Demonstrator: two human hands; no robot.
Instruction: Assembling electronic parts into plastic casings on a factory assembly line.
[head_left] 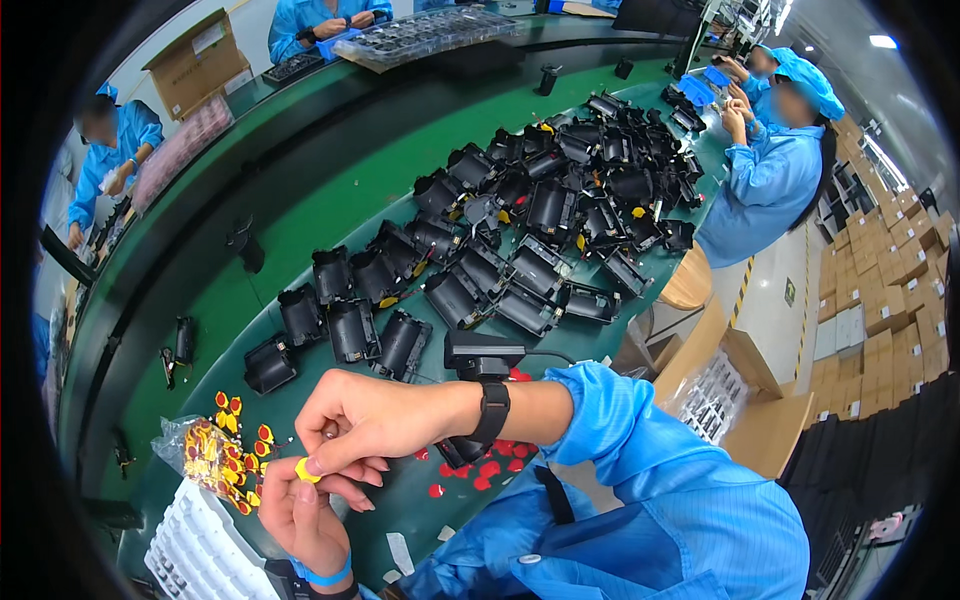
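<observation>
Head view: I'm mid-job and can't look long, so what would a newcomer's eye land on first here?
First, the big heap of black plastic housings spread across the green bench, from centre to upper right. Next, the person's own hands at lower centre: the right hand and left hand meet on a small yellow piece. Beside them on the left lies a clear bag of red and yellow pieces.

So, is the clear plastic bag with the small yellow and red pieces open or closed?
Open. The clear plastic bag lies crumpled on the green table, and yellow and red pieces are scattered outside it.
</observation>
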